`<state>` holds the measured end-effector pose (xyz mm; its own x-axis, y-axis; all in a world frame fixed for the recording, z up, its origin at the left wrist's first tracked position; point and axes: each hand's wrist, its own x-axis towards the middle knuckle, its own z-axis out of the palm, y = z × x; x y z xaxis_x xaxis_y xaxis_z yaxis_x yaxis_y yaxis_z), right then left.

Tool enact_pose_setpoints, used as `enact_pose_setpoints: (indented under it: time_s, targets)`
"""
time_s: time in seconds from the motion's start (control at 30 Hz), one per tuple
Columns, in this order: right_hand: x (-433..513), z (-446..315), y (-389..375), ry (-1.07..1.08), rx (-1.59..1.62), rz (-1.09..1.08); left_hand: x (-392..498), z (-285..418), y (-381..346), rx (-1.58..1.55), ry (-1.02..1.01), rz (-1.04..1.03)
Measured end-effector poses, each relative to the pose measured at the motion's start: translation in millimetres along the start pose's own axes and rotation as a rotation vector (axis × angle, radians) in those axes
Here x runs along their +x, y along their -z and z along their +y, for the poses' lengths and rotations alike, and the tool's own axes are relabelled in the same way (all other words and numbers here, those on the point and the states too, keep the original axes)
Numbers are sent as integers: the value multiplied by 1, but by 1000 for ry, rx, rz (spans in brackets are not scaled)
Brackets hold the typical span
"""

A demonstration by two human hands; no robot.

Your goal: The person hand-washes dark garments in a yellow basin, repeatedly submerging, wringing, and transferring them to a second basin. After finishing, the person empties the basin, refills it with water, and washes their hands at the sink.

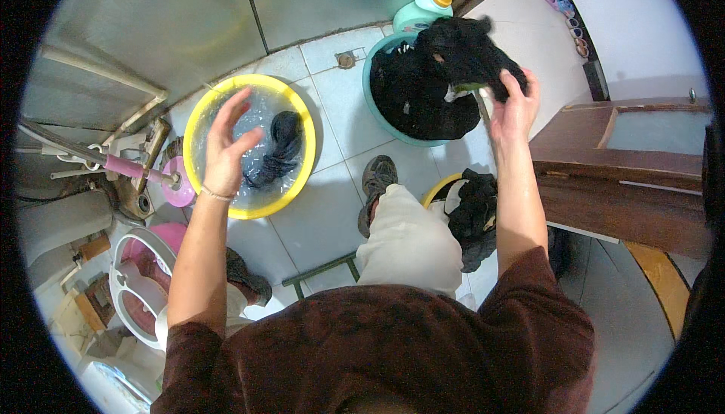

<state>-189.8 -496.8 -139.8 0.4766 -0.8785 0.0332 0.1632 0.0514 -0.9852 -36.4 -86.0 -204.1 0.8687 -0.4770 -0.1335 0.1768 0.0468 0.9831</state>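
Observation:
My right hand (514, 105) grips a bunched black garment (467, 45), which hangs over the right part of a teal basin (371, 99) heaped with dark clothes. Something green and white shows at the garment's lower edge. My left hand (229, 145) is raised over a yellow-rimmed basin (310, 159), fingers spread, holding nothing. Twisted dark cloth (280, 150) lies in the water of that basin. A second yellow-rimmed container (436, 189) beside my knee holds black and white clothes (476, 213).
A mint detergent bottle (416, 14) with an orange cap stands behind the teal basin. A floor drain (345, 60) lies between the basins. At left are a pink-handled plunger (180, 181) and a pink bucket (170, 238). A brown wooden door (623, 187) stands at right.

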Motion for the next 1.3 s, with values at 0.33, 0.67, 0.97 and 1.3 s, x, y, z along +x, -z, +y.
enact_pose_setpoints:
  time_s: [0.33, 0.67, 0.97, 1.3]
  targets:
    - [66, 242, 80, 476, -1300, -516, -42, -125, 98, 163, 421, 652]
    - [-8, 167, -51, 170, -969, -554, 0, -230, 117, 1248, 633, 367]
    - [-154, 229, -207, -1045, -435, -1114, 2, -144, 98, -155, 478, 703]
    - [-207, 258, -261, -1329, -262, -674, -32, -31, 12, -296, 291, 380]
